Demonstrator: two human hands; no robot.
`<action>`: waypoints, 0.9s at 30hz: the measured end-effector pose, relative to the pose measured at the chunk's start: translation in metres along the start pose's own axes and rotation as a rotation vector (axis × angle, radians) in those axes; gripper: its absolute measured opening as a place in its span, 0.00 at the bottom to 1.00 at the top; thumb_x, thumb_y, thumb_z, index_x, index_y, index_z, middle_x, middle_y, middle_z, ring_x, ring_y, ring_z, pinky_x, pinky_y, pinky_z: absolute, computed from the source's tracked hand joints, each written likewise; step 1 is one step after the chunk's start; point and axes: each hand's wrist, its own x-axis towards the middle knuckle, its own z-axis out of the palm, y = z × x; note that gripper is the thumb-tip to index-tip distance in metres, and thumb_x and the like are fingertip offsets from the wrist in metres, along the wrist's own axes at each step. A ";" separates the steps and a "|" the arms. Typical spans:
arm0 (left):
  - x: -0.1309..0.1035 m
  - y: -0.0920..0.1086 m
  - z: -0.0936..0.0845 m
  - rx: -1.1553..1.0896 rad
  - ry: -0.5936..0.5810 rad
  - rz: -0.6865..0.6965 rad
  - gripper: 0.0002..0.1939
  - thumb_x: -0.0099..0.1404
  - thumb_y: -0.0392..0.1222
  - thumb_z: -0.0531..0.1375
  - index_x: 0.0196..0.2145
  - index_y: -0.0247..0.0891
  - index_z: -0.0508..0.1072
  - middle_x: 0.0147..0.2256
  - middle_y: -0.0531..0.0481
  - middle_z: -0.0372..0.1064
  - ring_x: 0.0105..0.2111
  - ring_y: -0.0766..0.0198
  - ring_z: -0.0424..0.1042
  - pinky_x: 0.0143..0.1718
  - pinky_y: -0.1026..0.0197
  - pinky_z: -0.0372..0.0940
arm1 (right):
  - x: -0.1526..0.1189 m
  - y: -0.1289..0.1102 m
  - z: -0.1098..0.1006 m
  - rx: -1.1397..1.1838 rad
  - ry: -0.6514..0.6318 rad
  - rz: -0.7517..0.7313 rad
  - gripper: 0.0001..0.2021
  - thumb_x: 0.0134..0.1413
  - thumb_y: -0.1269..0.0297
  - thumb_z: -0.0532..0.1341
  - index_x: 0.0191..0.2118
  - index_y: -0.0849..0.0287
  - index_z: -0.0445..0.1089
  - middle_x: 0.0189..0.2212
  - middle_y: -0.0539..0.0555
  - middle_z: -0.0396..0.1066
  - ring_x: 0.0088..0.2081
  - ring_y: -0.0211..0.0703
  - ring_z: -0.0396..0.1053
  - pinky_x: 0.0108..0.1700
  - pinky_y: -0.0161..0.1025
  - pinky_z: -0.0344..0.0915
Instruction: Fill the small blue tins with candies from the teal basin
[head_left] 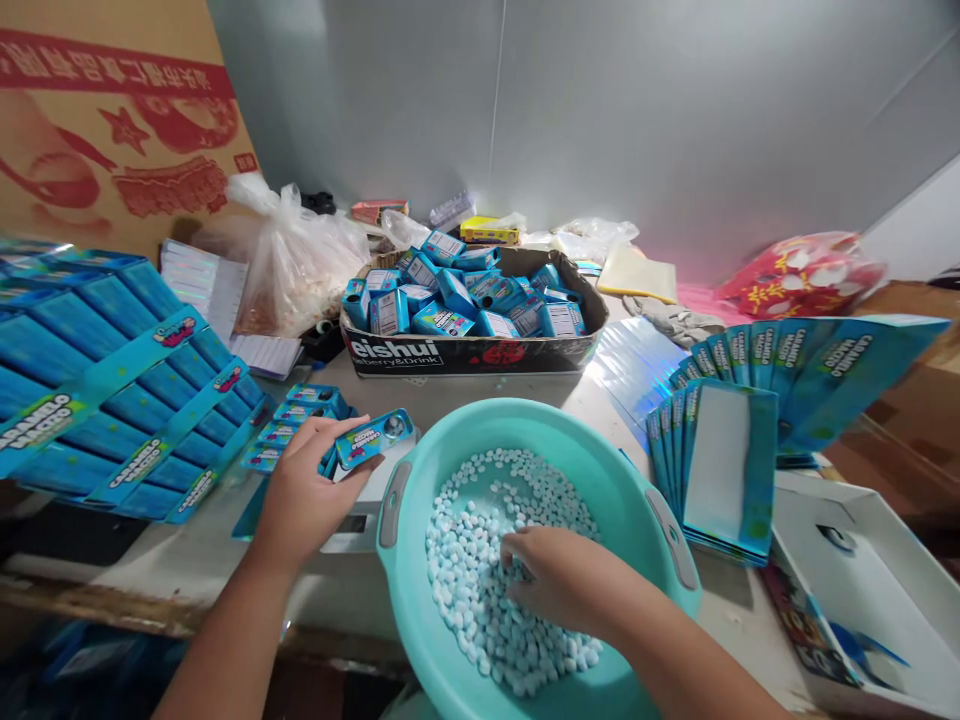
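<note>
- We have a turquoise basin (525,430) before us, with small pale candies (469,575) spread over its bottom.
- Our right hand (559,580) reaches inside the basin, fingers curled down among the candies; we cannot tell whether they pinch any.
- Our left hand (311,490), just left of the basin, pinches a small blue box (367,442) between thumb and fingers; a round opening shows near its end beside the basin's rim.
- Behind the basin we see a black carton (465,358), heaped with loose blue boxes (450,290).
- Well left of the basin stand blue display trays (169,400), filled with rows of boxes.
- Behind and left of the basin sits a tied clear bag (289,260), its pale contents too indistinct for us to name.
- Right of the basin, an open white box (881,560) holds a dark object and a blue piece.
</note>
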 end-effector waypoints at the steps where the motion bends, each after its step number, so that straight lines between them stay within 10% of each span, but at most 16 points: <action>1: 0.000 -0.006 -0.001 0.041 -0.021 -0.034 0.20 0.63 0.49 0.67 0.52 0.48 0.75 0.48 0.50 0.71 0.49 0.56 0.72 0.52 0.56 0.68 | 0.001 0.001 0.000 0.000 0.000 0.001 0.16 0.52 0.62 0.59 0.47 0.53 0.75 0.43 0.57 0.78 0.41 0.53 0.74 0.30 0.38 0.51; 11: -0.006 -0.061 -0.020 0.232 -0.143 -0.161 0.42 0.59 0.62 0.63 0.65 0.39 0.62 0.65 0.39 0.59 0.65 0.45 0.59 0.67 0.44 0.54 | 0.000 0.005 0.005 -0.002 -0.008 -0.034 0.18 0.48 0.59 0.62 0.47 0.54 0.75 0.44 0.58 0.77 0.41 0.54 0.73 0.33 0.40 0.54; 27: -0.026 -0.096 -0.007 0.067 -0.013 -0.284 0.29 0.73 0.63 0.44 0.50 0.44 0.76 0.60 0.44 0.68 0.64 0.49 0.60 0.70 0.39 0.39 | 0.007 0.007 0.012 0.001 -0.039 -0.038 0.12 0.47 0.58 0.64 0.38 0.54 0.75 0.39 0.55 0.76 0.38 0.48 0.69 0.33 0.38 0.51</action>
